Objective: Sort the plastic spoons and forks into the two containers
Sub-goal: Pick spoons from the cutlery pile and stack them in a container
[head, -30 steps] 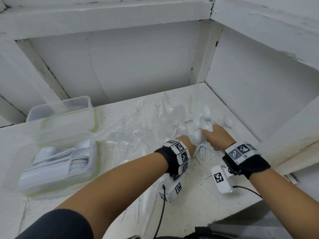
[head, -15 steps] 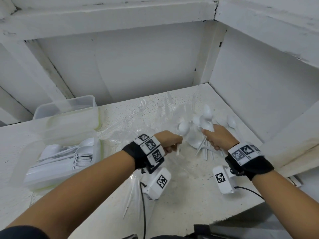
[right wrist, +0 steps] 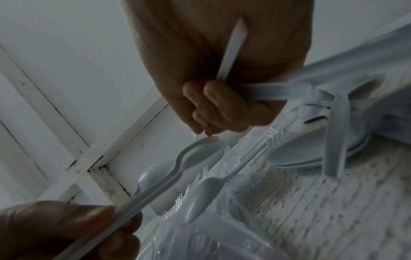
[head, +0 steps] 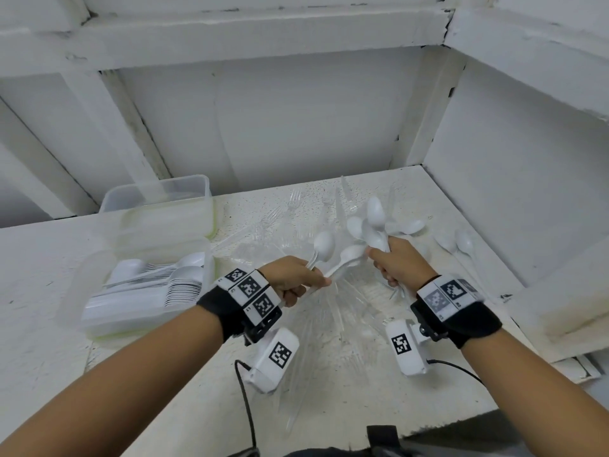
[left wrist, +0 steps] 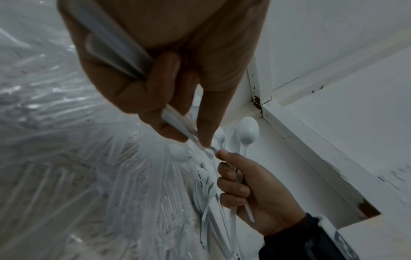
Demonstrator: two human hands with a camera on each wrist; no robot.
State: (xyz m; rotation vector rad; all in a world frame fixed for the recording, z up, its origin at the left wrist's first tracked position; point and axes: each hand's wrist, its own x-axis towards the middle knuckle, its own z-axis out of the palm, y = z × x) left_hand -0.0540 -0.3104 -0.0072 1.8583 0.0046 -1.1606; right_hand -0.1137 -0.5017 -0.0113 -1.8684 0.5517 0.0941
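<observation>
From the head view, two white spoons (head: 333, 255) are gripped by the handles in the left hand (head: 293, 278), and a bunch of spoons (head: 374, 225) is clutched in the right hand (head: 400, 263). Left of the left hand stand two containers (head: 155, 245); clear forks (head: 280, 212) lie beyond it.

In the left wrist view, handles (left wrist: 124, 51) are enclosed by curled fingers (left wrist: 155, 84).

In the right wrist view, handles (right wrist: 231, 51) are wrapped by the fingers (right wrist: 222, 100).

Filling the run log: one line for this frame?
left hand: holds two white spoons | right hand: grips spoon bunch | near container: spoons | clear forks: on table
</observation>
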